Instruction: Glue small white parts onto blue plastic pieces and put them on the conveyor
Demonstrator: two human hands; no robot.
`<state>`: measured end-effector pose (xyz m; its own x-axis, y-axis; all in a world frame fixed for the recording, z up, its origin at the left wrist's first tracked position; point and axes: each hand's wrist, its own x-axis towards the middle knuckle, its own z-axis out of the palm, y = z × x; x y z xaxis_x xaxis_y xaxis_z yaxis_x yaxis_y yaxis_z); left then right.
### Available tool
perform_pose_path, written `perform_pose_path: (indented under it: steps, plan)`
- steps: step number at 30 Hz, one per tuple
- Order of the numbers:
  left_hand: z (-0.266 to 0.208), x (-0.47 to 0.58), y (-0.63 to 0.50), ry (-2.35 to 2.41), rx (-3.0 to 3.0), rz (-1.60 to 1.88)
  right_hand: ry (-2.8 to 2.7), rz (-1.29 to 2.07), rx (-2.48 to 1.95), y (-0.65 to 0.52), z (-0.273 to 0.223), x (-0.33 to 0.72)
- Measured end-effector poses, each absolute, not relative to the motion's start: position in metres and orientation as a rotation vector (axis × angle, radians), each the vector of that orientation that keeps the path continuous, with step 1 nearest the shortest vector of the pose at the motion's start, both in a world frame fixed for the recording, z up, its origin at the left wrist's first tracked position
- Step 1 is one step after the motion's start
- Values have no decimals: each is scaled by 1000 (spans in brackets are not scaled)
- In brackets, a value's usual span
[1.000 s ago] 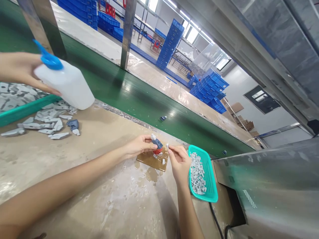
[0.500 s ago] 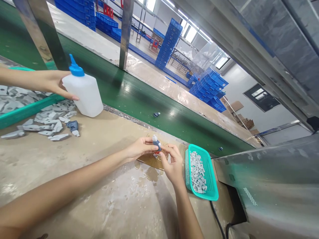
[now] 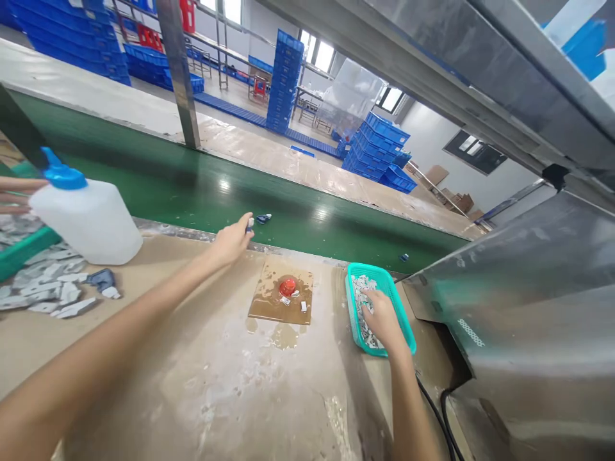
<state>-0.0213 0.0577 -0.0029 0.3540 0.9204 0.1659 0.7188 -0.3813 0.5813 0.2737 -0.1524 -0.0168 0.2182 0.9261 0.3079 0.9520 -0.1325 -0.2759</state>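
Note:
My left hand (image 3: 233, 242) is closed on a small dark blue and white plastic part (image 3: 250, 224), held over the near edge of the green conveyor belt (image 3: 211, 192). Most of that part is hidden by my fingers. My right hand (image 3: 384, 317) reaches into a green basket (image 3: 406, 320) of small light grey plastic pieces (image 3: 361, 285); its thumb and index finger are apart, touching the pieces. Between my hands lies a wet brown board (image 3: 269, 307) with a red round piece (image 3: 288, 286) and several small white pieces (image 3: 303, 307) on it.
At left, a co-worker's hand (image 3: 16, 192) is beside a white bottle with a blue nozzle (image 3: 91, 218). Loose grey parts (image 3: 48, 285) and a dark blue part (image 3: 102, 279) lie nearby. Another blue part (image 3: 263, 218) is on the belt. A metal housing (image 3: 528, 307) stands right.
My left hand has moved left and up to the belt with the blue and white part. My right hand has left that part and gone into the basket. The view has shifted right.

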Motion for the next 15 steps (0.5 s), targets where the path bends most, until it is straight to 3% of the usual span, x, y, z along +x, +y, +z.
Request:
perform_pose_path:
  steps: [3,6,11,15]
  plan:
    - [-9,-27,100,1623,2390,461,-1737,-172,-2367,-170,-40,303]
    - [-9,-23,107,1724,2367,510,-1734,-319,-2309,-175,-53,309]
    - [9,-47,50,1708,2648,1016,-1742,-140,-2271,-172,-47,307]
    - [18,-106,12,2060,2285,1538,-1691,0,-2365,-172,-39,304]
